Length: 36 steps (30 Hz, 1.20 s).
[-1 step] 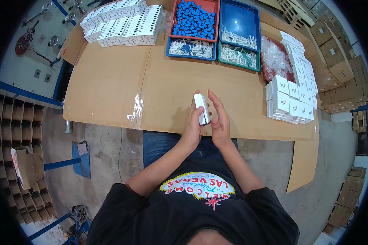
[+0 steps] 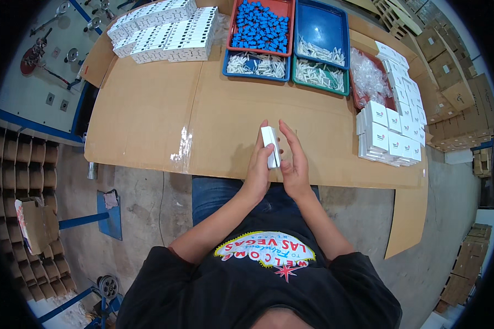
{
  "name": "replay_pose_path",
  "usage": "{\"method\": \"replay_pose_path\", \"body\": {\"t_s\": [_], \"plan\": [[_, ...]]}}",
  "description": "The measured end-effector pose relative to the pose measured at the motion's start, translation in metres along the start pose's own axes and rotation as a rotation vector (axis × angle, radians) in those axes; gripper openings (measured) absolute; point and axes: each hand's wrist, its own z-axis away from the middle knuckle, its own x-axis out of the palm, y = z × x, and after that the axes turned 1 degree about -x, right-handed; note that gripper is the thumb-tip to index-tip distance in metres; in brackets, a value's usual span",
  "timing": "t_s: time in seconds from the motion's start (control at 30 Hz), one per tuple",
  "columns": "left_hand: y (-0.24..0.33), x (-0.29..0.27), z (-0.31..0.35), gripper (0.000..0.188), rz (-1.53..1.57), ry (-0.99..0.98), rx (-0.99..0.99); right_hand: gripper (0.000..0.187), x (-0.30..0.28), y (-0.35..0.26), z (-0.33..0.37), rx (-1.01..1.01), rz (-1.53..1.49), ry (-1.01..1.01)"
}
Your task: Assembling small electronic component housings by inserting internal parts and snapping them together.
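A slim white rectangular piece [image 2: 270, 147] stands tilted above the table's near edge; its kind is hard to tell. My left hand [image 2: 258, 168] grips it, with the thumb across its near face and the fingers behind. Close on the other side is my right hand [image 2: 295, 167], its fingers stretched out and the palm turned toward the piece. Part of the piece's right side is hidden, so whether the right palm touches it I cannot tell.
Cardboard covers the table [image 2: 142, 118]. Stacked white units [image 2: 173, 41] stand far left. At the back are a red tray [image 2: 287, 53] of blue parts and blue and green trays of white pieces. To the right, small white boxes [image 2: 377, 137] surround a red tray of clear plastic bags [image 2: 370, 77].
The white piece has turned slightly in my left hand; the dark strip along its lower edge shows less. Both hands stay in nearly the same place.
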Motion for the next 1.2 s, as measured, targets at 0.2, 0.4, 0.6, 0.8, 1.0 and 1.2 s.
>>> {"method": "replay_pose_path", "body": {"t_s": [0.2,0.4,0.6,0.8,1.0,1.2], "plan": [[-0.004,-0.002,-0.004,0.066,-0.205,-0.083,0.276,0.061,0.013,0.001,0.007,0.207,-0.099,0.046],[-0.009,-0.006,-0.004,0.061,-0.614,-0.022,0.527,0.049,0.026,-0.017,0.002,0.316,-0.241,0.151],[-0.007,-0.009,-0.003,0.062,-0.431,-0.053,0.514,0.050,0.028,-0.023,0.001,0.315,-0.194,0.151],[-0.011,-0.014,-0.005,0.054,-0.474,-0.032,0.500,0.045,0.022,-0.016,0.006,0.234,0.091,0.064],[-0.012,-0.013,-0.002,0.053,-0.544,-0.014,0.566,0.045,0.020,-0.016,0.006,0.187,0.139,0.023],[-0.010,-0.015,-0.002,0.054,-0.630,0.001,0.626,0.045,0.019,-0.016,0.006,0.240,0.042,0.018]]}}
